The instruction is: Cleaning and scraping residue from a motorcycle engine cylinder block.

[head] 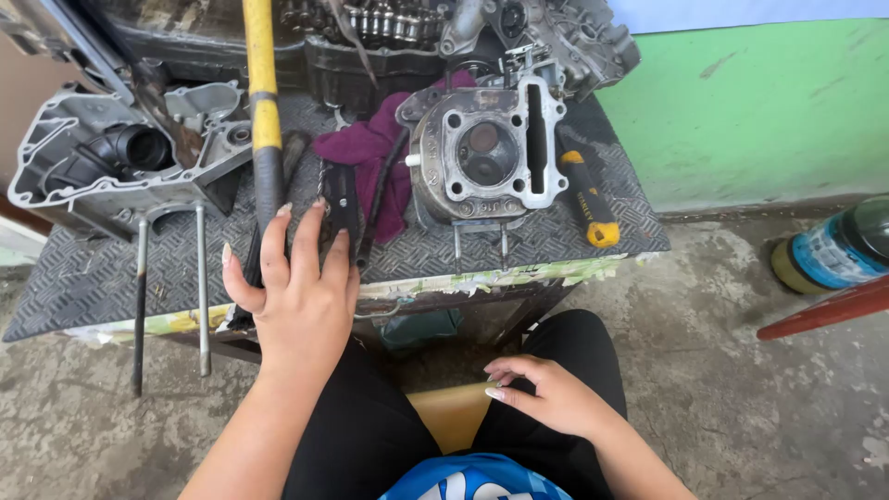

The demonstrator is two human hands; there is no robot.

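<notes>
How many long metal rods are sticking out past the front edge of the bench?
2. Both hang from the crankcase half at the left: one rod outermost, the other rod beside it, near the left hand. More may be hidden.

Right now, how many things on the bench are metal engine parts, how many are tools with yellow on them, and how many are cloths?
Metal engine parts: 2, the cylinder head and the grey engine casing
Tools with yellow: 2, the long handle and the screwdriver
Cloths: 1, the purple rag
Total: 5
</notes>
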